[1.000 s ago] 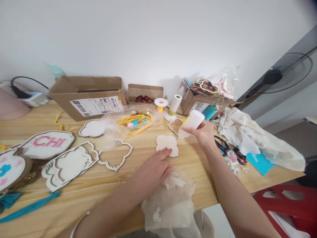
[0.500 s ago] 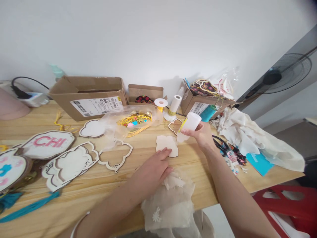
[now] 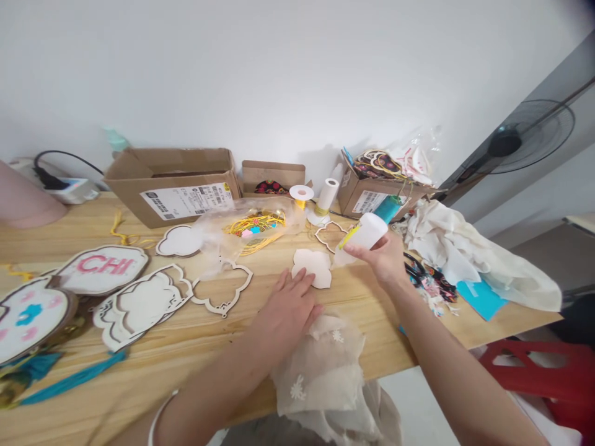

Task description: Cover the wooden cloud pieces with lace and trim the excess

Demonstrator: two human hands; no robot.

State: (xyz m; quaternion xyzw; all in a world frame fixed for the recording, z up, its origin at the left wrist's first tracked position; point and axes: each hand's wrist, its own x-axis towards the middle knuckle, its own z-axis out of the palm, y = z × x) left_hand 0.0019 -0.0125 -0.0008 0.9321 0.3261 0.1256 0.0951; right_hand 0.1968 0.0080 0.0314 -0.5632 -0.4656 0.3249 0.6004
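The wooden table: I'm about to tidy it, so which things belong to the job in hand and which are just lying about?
In hand:
white bottle, in the right hand
four-lobed white piece, touched by the left hand
perhaps the sheer fabric

Apparently lying about:
CHI plaque
large cardboard box
teal spool
blue sheet

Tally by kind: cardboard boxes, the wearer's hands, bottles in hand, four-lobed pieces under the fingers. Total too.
Cardboard boxes: 3
Hands, left hand and right hand: 2
White bottle in hand: 1
Four-lobed piece under left fingers: 1
Total: 7
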